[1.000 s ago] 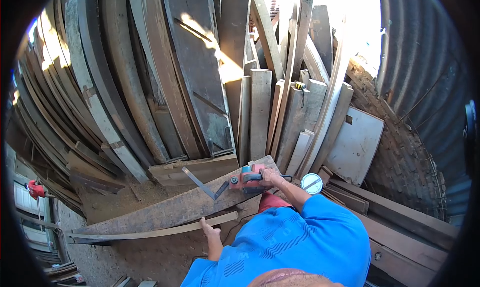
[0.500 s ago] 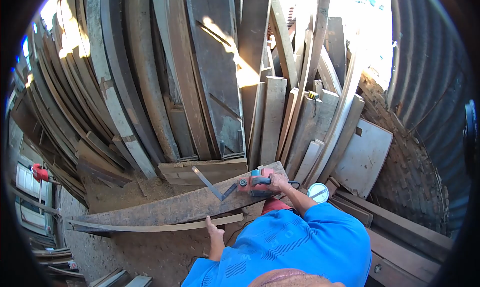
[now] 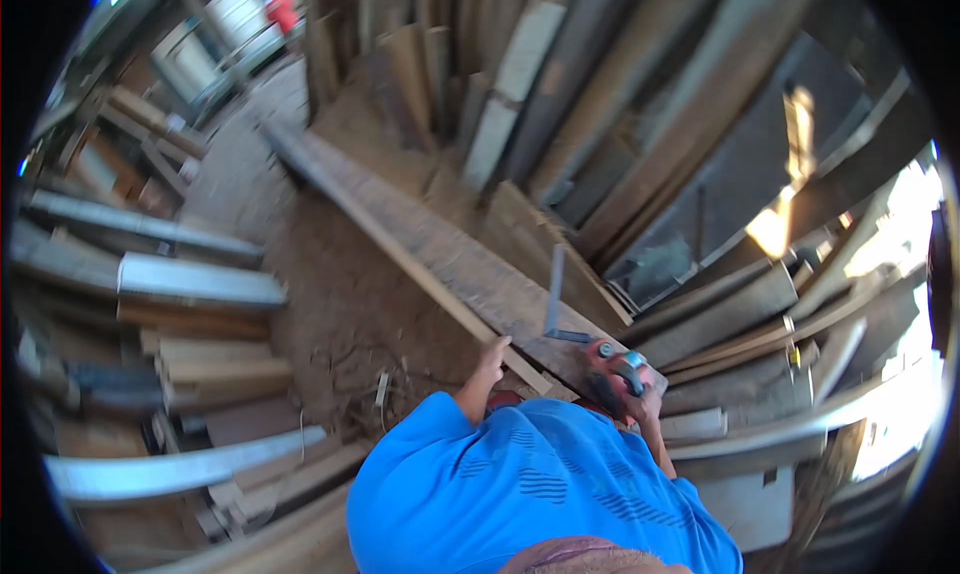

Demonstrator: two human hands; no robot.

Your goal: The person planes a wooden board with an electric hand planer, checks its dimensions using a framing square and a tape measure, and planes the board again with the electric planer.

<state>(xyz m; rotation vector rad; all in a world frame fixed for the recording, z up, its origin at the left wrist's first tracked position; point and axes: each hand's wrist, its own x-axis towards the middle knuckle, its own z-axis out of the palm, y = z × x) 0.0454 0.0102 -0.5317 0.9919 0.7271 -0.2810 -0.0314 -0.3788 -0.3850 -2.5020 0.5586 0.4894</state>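
Observation:
My right hand (image 3: 643, 404) is closed around the handle of a red electric planer (image 3: 604, 373), which rests on the near end of a long, wide wooden plank (image 3: 440, 246). A narrow wooden strip (image 3: 425, 282) runs along the plank's left edge. My left hand (image 3: 486, 370) grips this strip close to its near end, thumb on top; the other fingers are partly hidden. Beside the planer, an angled metal square (image 3: 556, 292) lies on the plank, its pale blade pointing away from me.
Tall boards (image 3: 525, 69) lean upright beyond the plank. To the left are stacked timber pieces (image 3: 205, 279), and a cord (image 3: 350, 374) lies on the dirt floor (image 3: 330, 274). A blurred red shape (image 3: 281, 11) appears far back. Sheet metal and more boards are at the right.
The view has turned left, so the plank now slants toward the upper left and the left-hand timber stacks show. Both hands keep their places on the planer and the strip.

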